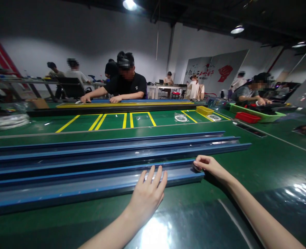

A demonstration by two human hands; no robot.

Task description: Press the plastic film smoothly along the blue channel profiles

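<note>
Lots around this one, taking 12 as straight ahead. Other blue channels (pixel 116 158) lie at 11 to 12, just past the nearest one. At 1 there's a yellow bin (pixel 204 110); between 1 and 2, a red bin (pixel 247 118) and a green tub (pixel 269 117). White coiled tubing (pixel 9 121) sits at 10, and a co-worker in a black T-shirt (pixel 127 86) is near 12.

The nearest blue channel (pixel 77 183) runs from 9 to just past 12, long and straight, with bright blue rims and a shiny, paler trough. Left hand (pixel 149 190) is palm down, fingers spread wide over its near rim, hiding a bit of it. Right hand (pixel 207 165) has thumb and fingers bunched narrow at the right end; can't tell if they're gripping anything.

Table (pixel 272 155) is glossy green with strong glare at 5, yellow tape (pixel 132 120) marked out at 12. Grey-walled workshop, dark ceiling, hanging lamps (pixel 129 4).
</note>
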